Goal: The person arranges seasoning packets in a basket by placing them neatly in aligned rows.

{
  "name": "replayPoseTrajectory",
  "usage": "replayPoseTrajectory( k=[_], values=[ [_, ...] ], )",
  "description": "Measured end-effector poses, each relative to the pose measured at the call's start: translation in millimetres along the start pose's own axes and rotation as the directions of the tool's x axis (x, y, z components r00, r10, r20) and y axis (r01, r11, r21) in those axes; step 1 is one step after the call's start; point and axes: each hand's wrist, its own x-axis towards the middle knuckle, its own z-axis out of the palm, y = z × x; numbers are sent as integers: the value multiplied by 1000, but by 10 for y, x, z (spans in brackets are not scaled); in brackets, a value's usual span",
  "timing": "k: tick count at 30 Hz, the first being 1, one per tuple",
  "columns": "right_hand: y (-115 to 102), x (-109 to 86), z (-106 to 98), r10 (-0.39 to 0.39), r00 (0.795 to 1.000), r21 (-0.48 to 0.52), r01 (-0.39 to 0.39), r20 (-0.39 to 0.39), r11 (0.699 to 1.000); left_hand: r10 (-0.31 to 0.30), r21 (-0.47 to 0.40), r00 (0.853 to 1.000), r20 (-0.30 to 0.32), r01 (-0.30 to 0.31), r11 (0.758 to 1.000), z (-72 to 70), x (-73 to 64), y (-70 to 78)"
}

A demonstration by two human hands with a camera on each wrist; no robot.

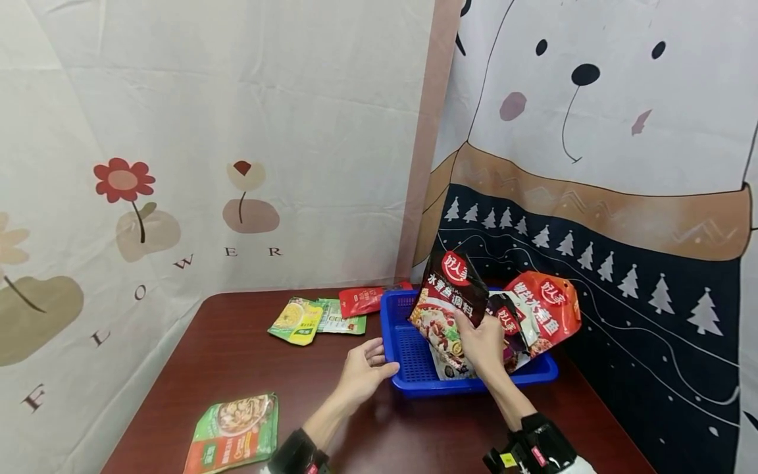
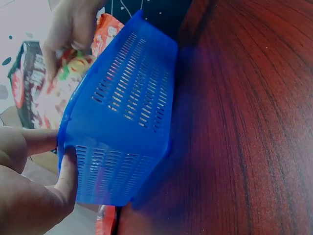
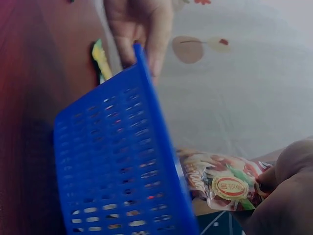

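A blue plastic basket [image 1: 414,384] with slotted walls stands at the right part of the table. My left hand [image 1: 362,374] pinches its left end, thumb and fingers on either side of the rim [image 2: 66,115]. My right hand [image 1: 482,342] grips a black and red seasoning packet [image 1: 447,296] that stands upright, its lower part within the basket. In the right wrist view the packet [image 3: 220,178] shows above the rim. To its right in the basket lean an orange-red packet [image 1: 553,309] and a dark packet [image 1: 510,326], partly behind my right hand.
On the table [image 1: 249,362], left of the basket, lie a yellow packet [image 1: 296,321], a green-and-white packet [image 1: 343,322] and a red packet [image 1: 361,301]. A green and orange packet [image 1: 237,428] lies near the front left. Printed curtains [image 1: 331,131] hang behind the table.
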Motion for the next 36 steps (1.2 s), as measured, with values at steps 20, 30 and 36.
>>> replayPoseTrajectory(
  k=[20,30,36],
  values=[
    [210,30,440,67,982,-130,-44,178,991,4,-31,1000,2,-4,1000,17,1,-12],
    [152,101,266,179,921,-166,-128,346,978,-4,-35,1000,-1,4,999,12,14,-40],
    [161,140,145,217,881,-104,-191,420,976,3,-40,1000,-3,-3,999,9,13,-47]
  ],
)
